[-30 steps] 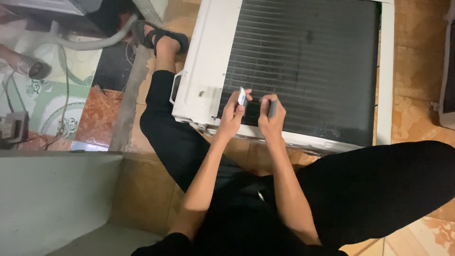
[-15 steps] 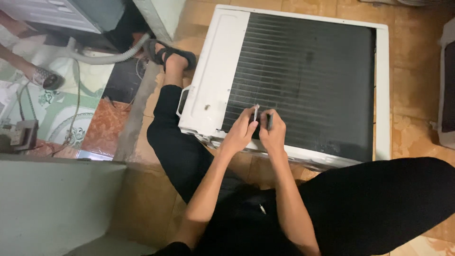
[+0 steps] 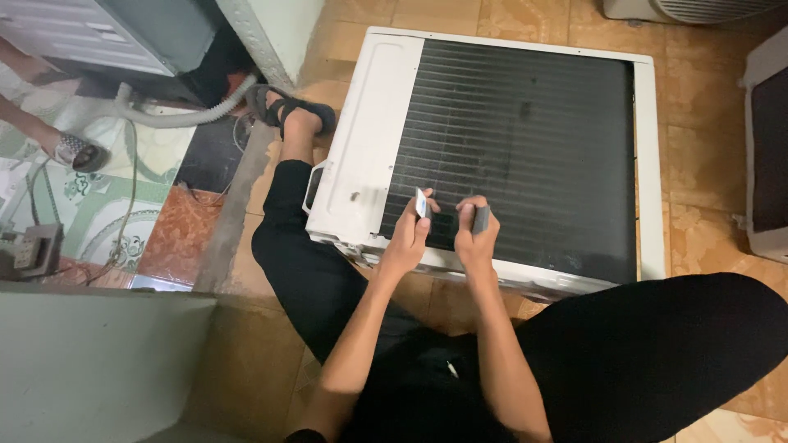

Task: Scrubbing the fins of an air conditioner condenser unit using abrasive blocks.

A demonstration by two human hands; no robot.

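1. Left hand [image 3: 408, 238] closed around a small light-tipped tool [image 3: 422, 202], pinched between thumb and fingers, tip up, over the near left part of the unit's [image 3: 361, 123] dark fin grid [image 3: 525, 139].
2. Right hand [image 3: 474, 238] closed around a small grey piece [image 3: 481, 218], just right of the left hand, knuckles nearly touching it, also above the grid's near edge.
3. Both hands near the unit's front rim; tool and grey piece close together, whether touching each other cannot be told.
4. Unit lying flat on the tiled floor [image 3: 706, 172], white frame around the grid, white side panel left of the grid.
5. Left of the unit: a black-trousered leg [image 3: 304, 262] stretched along its side, sandalled foot [image 3: 291, 111] by its far left corner.
6. Right of the unit: the other leg [image 3: 657, 361], bent, near its front right corner.
7. Further left of the unit: grey hose [image 3: 176, 115], patterned tiles, another person's foot [image 3: 74, 150].
8. Right of the unit, apart from it: a second white casing [image 3: 767, 148] at the edge of view.
9. Nothing between hands and grid.
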